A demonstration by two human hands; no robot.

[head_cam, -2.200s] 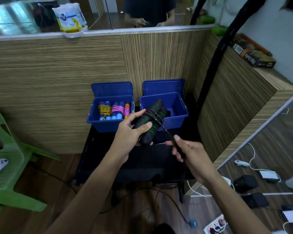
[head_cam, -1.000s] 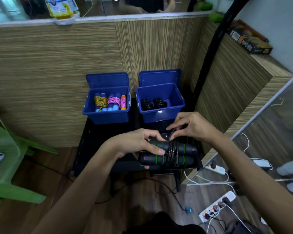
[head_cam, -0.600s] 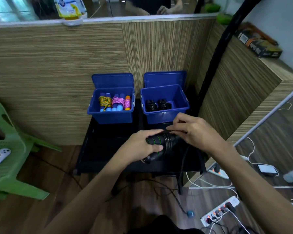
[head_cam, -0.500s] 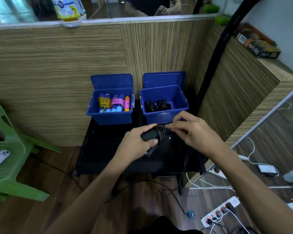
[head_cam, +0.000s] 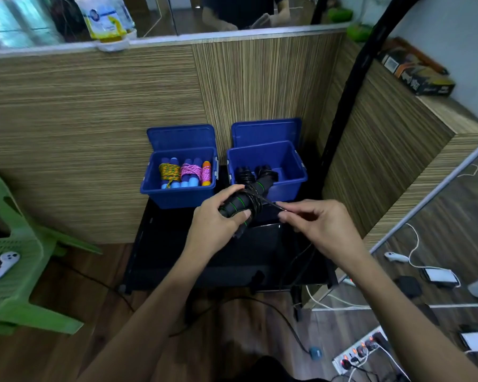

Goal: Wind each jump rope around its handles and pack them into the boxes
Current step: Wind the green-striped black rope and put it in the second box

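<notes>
My left hand (head_cam: 218,226) grips a pair of black jump rope handles with green rings (head_cam: 239,204), held together above the black table (head_cam: 177,257). Black rope is coiled round the handles near their far end. My right hand (head_cam: 312,221) pinches the taut rope strand (head_cam: 272,204) just right of the coil. The left blue box (head_cam: 177,195) holds wound ropes with blue and orange handles. The right blue box (head_cam: 287,164) holds black wound ropes (head_cam: 244,173); both lids stand open against the wall.
A striped wood partition rises behind and to the right. A black pole (head_cam: 342,106) stands by the right box. A green plastic chair (head_cam: 9,266) with a white controller sits at the left. Cables and a power strip (head_cam: 362,351) lie on the floor at lower right.
The handles have tipped to point toward the right box. My right hand has moved off the coil and drawn the strand out to the right.
</notes>
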